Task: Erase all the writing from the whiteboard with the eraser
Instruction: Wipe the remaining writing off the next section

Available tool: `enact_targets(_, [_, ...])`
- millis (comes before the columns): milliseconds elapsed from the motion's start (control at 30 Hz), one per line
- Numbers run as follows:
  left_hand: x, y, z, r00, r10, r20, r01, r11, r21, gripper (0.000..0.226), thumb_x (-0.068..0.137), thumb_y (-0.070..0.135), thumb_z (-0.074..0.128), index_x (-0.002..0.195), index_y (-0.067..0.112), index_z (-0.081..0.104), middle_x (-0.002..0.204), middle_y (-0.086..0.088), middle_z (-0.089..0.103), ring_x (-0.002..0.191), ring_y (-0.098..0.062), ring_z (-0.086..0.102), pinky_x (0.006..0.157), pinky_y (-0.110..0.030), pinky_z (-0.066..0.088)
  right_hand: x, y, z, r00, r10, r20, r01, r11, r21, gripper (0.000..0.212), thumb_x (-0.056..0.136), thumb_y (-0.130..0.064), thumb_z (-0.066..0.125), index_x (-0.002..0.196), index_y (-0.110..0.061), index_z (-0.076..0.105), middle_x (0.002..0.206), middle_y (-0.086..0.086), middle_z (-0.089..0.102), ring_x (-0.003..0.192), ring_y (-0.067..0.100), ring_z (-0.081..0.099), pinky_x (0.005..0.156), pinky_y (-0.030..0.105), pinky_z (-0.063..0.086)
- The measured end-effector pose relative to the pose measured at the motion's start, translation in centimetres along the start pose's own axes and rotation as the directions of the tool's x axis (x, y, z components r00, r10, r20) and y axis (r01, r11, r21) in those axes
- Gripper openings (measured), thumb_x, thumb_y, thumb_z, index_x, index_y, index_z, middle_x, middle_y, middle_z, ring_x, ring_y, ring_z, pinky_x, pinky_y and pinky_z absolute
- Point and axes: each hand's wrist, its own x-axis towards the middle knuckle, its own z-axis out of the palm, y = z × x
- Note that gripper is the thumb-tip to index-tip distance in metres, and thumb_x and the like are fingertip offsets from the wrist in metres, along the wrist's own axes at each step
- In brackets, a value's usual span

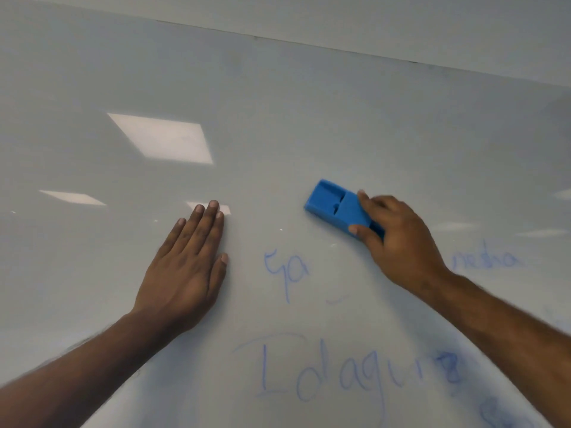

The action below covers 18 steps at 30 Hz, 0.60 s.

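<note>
My right hand [398, 239] grips the blue eraser [340, 208] flat on the whiteboard [278, 118]; the nearest blue writing [285, 267] lies below-left (left hand [185, 267] splayed flat, empty).

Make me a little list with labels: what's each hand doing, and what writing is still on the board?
left hand: flat on the whiteboard, fingers together, holding nothing
right hand: grip closed on the blue eraser, pressed to the board
writing left: small blue letters between the hands, a big blue word below, faint word past the right wrist
smudges: blue smears at lower right
</note>
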Motion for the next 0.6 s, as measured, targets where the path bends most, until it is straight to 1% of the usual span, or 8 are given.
enact_targets(67, [-0.3,0.0,0.0,1.0,0.003,-0.002,-0.003,1.0,-0.002,0.063,0.104,0.037,0.023,0.159,0.007,0.017,0.168,-0.005,0.011,0.156,-0.016,0.006,0.126,-0.036,0.007,1.7,-1.2,1.0,0.998,0.055,-0.041,-0.052,0.997,0.063,0.054,0.091,-0.031,0.062,0.14,-0.013,0.048,0.115,0.005,0.059,0.102,0.024,0.053,0.087,0.033,0.043])
enact_targets(133, [-0.5,0.0,0.0,1.0,0.007,-0.002,-0.007,1.0,0.001,0.063,0.104,0.037,0.024,0.159,0.008,0.017,0.168,-0.005,0.012,0.156,-0.017,0.007,0.126,-0.036,0.007,2.2,-2.8,2.0,0.998,0.01,-0.059,-0.006,0.997,0.082,0.054,0.089,-0.033,0.06,0.137,-0.011,0.051,0.115,0.006,0.06,0.101,0.027,0.055,0.088,0.036,0.044])
enact_targets(233, [-0.7,-0.1,0.0,1.0,0.013,0.002,-0.013,1.0,-0.001,0.063,0.104,0.037,0.024,0.159,0.007,0.017,0.168,-0.005,0.012,0.156,-0.017,0.007,0.126,-0.035,0.006,0.1,-5.2,3.4,0.99,-0.139,0.02,0.137,0.988,0.07,0.056,0.088,-0.04,0.054,0.136,-0.011,0.053,0.117,0.007,0.061,0.1,0.028,0.057,0.088,0.036,0.045])
enact_targets(300, [-0.9,-0.2,0.0,1.0,0.014,0.012,-0.014,1.0,-0.001,0.063,0.104,0.037,0.024,0.159,0.008,0.016,0.169,-0.005,0.01,0.156,-0.016,0.006,0.126,-0.035,0.006,-2.6,-6.5,3.8,0.966,-0.243,0.09,0.238,0.969,0.062,0.056,0.089,-0.041,0.051,0.136,-0.01,0.052,0.119,0.008,0.061,0.103,0.027,0.057,0.09,0.036,0.043])
enact_targets(400, [-1.3,-0.3,-0.1,1.0,0.015,0.021,-0.015,1.0,0.002,0.063,0.104,0.037,0.023,0.159,0.008,0.016,0.169,-0.005,0.01,0.156,-0.017,0.006,0.125,-0.036,0.007,-6.8,-6.6,3.6,0.902,-0.383,0.197,0.38,0.923,0.059,0.053,0.095,-0.039,0.048,0.14,-0.01,0.048,0.123,0.008,0.058,0.109,0.027,0.056,0.095,0.036,0.043])
enact_targets(467, [-1.5,-0.3,-0.1,1.0,0.015,0.021,-0.015,1.0,0.004,0.063,0.104,0.037,0.023,0.159,0.008,0.016,0.169,-0.005,0.01,0.156,-0.017,0.006,0.126,-0.037,0.007,-8.2,-5.5,2.9,0.856,-0.463,0.229,0.467,0.883,0.037,0.051,0.098,-0.04,0.046,0.139,-0.01,0.048,0.124,0.007,0.058,0.11,0.025,0.055,0.095,0.036,0.043])
enact_targets(533, [-1.7,-0.3,-0.2,1.0,0.012,0.022,-0.012,1.0,0.001,0.063,0.105,0.037,0.024,0.159,0.008,0.016,0.169,-0.005,0.01,0.156,-0.016,0.005,0.126,-0.036,0.006,-7.8,-4.2,2.2,0.842,-0.488,0.228,0.501,0.865,0.002,0.051,0.098,-0.042,0.044,0.137,-0.01,0.051,0.122,0.007,0.06,0.108,0.025,0.057,0.092,0.038,0.045])
enact_targets(600, [-1.8,-0.2,-0.2,1.0,0.005,0.023,-0.005,1.0,0.001,0.063,0.105,0.037,0.024,0.159,0.008,0.016,0.169,-0.005,0.01,0.156,-0.017,0.006,0.126,-0.036,0.006,-5.9,-2.9,1.7,0.884,-0.429,0.189,0.441,0.897,-0.026,0.053,0.096,-0.043,0.047,0.135,-0.009,0.054,0.118,0.01,0.063,0.102,0.03,0.061,0.087,0.042,0.05])
